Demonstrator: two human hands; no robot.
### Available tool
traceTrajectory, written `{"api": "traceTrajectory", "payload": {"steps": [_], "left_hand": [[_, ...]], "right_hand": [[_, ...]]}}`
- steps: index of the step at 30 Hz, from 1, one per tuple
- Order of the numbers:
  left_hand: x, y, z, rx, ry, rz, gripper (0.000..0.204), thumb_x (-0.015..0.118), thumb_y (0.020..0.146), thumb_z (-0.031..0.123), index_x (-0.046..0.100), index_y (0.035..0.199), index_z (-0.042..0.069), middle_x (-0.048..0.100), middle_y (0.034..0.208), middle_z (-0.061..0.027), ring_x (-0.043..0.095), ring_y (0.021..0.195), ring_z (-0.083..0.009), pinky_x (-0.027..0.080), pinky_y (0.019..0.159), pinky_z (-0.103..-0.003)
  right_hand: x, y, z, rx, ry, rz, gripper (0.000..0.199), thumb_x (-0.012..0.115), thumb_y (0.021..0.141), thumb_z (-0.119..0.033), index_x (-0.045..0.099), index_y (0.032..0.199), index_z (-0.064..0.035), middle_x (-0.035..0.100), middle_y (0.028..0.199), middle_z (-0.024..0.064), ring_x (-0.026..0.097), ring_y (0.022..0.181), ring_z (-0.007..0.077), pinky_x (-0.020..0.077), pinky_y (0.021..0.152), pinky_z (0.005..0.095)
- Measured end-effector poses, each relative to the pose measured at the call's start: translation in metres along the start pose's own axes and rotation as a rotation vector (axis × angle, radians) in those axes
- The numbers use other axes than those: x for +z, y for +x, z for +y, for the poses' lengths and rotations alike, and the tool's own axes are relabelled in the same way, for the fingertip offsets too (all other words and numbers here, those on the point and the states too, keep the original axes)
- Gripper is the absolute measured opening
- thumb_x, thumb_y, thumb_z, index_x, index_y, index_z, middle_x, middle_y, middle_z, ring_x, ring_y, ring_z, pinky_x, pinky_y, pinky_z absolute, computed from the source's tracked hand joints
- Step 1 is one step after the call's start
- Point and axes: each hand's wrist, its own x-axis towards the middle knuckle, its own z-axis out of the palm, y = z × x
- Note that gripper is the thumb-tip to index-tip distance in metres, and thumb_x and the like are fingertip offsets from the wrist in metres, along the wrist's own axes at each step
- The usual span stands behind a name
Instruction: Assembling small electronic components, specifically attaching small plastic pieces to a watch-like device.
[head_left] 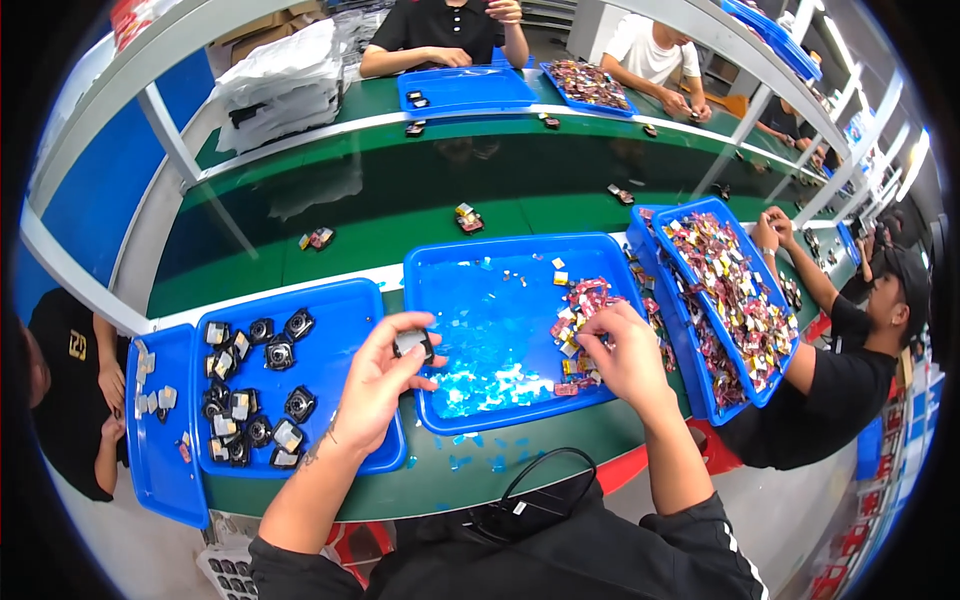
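Note:
Raised over the left rim of the middle blue tray (470, 300), my left hand (375, 385) has its fingers and thumb around a small black module (413, 344) with a grey face. My right hand (632, 360) is at the tray's right side, thumb and fingertips pinched together beside a pile of small red, yellow and silver circuit parts (590, 300). Whatever lies between those fingertips is too small or hidden to make out. Clear and bluish film scraps (495, 388) are scattered along the tray's near side.
At left, a blue tray (345, 310) bears several black modules (280, 352); a narrower tray (150, 465) adjoins it. Stacked trays (712, 412) heaped with circuit parts stand at right. Beyond, a green conveyor (390, 225) carries separate modules (468, 219). Co-workers sit across and at both sides.

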Motion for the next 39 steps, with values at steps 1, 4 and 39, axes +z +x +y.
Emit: {"api": "traceTrajectory", "payload": {"steps": [1, 4, 39], "left_hand": [[-0.002, 0.0, -0.003, 0.017, 0.073, -0.027, 0.025, 0.055, 0.095, 0.012, 0.057, 0.119, 0.004, 0.061, 0.115, -0.0104, 0.063, 0.098, -0.02, 0.054, 0.075, -0.029], [0.001, 0.0, -0.006, 0.078, 0.166, -0.054, 0.017, 0.057, 0.095, 0.011, 0.066, 0.105, 0.001, 0.061, 0.115, -0.0109, 0.062, 0.097, -0.0184, 0.054, 0.074, -0.029], [-0.006, -0.002, -0.015, 0.208, 0.117, 0.153, 0.016, 0.061, 0.092, 0.005, 0.068, 0.105, -0.001, 0.059, 0.103, -0.005, 0.06, 0.091, -0.0096, 0.049, 0.075, -0.021]], "right_hand": [[-0.003, 0.0, -0.005, -0.011, 0.004, -0.009, 0.017, 0.076, 0.075, -0.02, 0.068, 0.083, -0.0076, 0.061, 0.084, 0.0096, 0.063, 0.081, 0.0302, 0.051, 0.07, 0.0409], [-0.007, -0.001, -0.018, 0.087, -0.179, -0.032, 0.018, 0.076, 0.075, -0.02, 0.067, 0.084, -0.0077, 0.061, 0.084, 0.0096, 0.062, 0.082, 0.0302, 0.0507, 0.069, 0.0404], [0.036, -0.004, -0.097, -0.267, 0.11, -0.413, 0.013, 0.071, 0.079, -0.009, 0.069, 0.091, -0.0061, 0.066, 0.086, 0.0108, 0.065, 0.077, 0.0292, 0.0519, 0.069, 0.0387]]}}
